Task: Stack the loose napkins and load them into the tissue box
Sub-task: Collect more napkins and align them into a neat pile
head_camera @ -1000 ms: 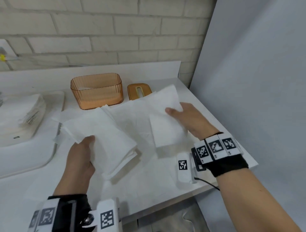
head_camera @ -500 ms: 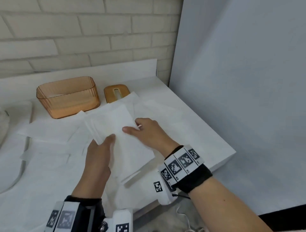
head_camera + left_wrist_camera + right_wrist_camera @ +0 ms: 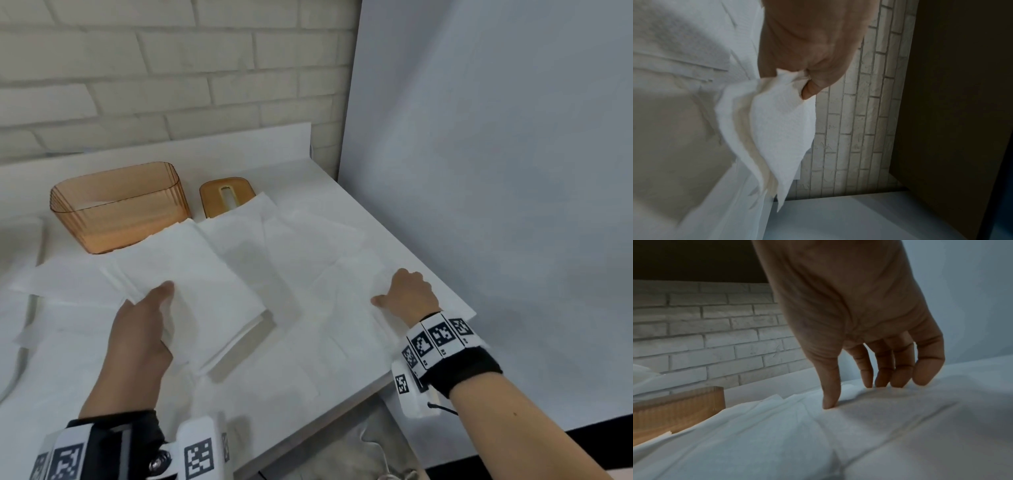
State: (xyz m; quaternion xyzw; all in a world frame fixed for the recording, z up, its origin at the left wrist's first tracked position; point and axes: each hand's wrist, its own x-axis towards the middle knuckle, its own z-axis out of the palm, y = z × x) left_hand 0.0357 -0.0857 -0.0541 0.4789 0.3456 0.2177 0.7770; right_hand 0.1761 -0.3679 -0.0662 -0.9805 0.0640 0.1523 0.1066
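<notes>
Left hand (image 3: 140,329) pinches the napkin stack (image 3: 202,291); right hand (image 3: 407,294) fingers (image 3: 898,374) curl onto a flat napkin (image 3: 346,301).

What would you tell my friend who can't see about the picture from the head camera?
A person's left hand holds a stack of white napkins above a white counter strewn with more napkins, while the right hand touches a loose napkin. Behind stand an open orange tissue box and its lid.

left hand (image 3: 140,329) fingers: hidden under the napkin stack (image 3: 191,284) in the head view
tissue box lid (image 3: 224,195): near edge covered by a loose napkin (image 3: 253,219)
tissue box (image 3: 674,408): cut off at the right-wrist picture's left edge
sheets in the stack: too blurred to count
</notes>
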